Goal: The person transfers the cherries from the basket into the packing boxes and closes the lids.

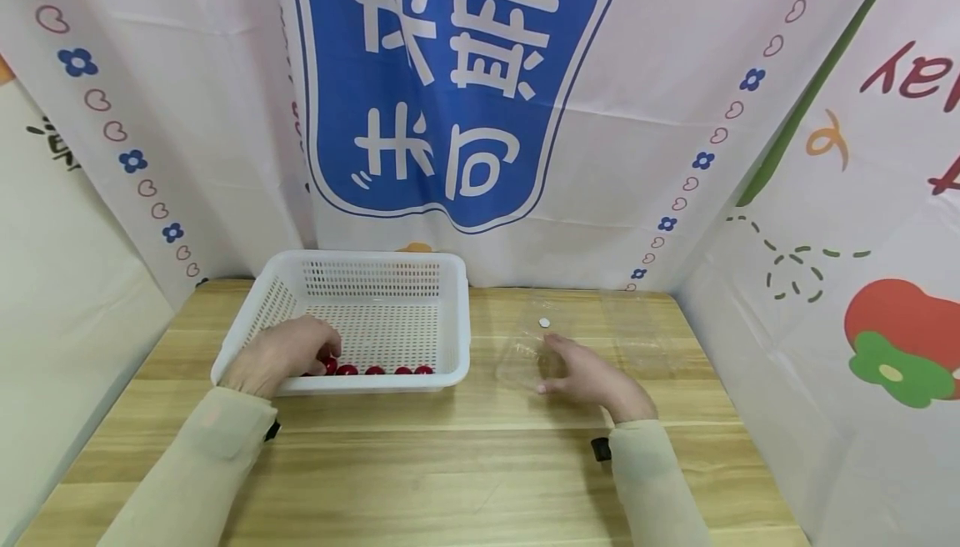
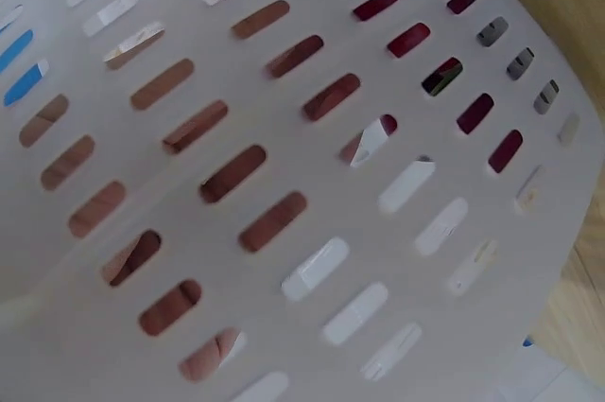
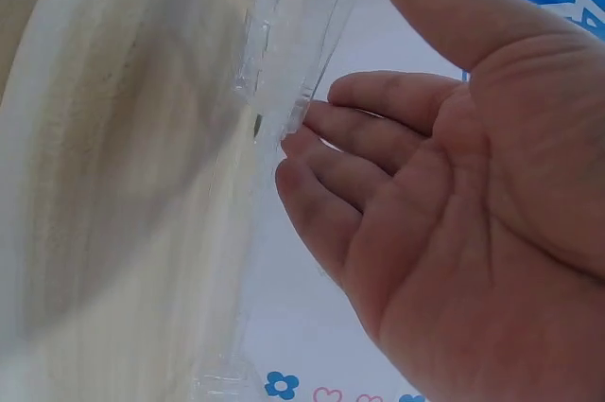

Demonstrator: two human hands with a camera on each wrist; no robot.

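My left hand (image 1: 288,351) reaches into a white plastic basket (image 1: 453,313). Its fingers and thumb bend round a small glossy red ball (image 1: 330,365) at the near wall. Several like it, such as this red ball (image 1: 375,371), lie in a row along that wall. Through the slots of the basket wall (image 2: 255,260), the left wrist view shows parts of the hand and dark red patches. My right hand (image 1: 588,373) is spread at the near right of a clear plastic container (image 1: 517,359). Its extended fingers (image 3: 364,170) meet or nearly meet the container's edge.
A small white round spot (image 1: 544,323) shows on the clear container. Another clear plastic piece (image 1: 637,326) lies farther right on the wooden table (image 1: 450,472). Printed cloth (image 1: 637,155) hangs behind the table and at both sides.
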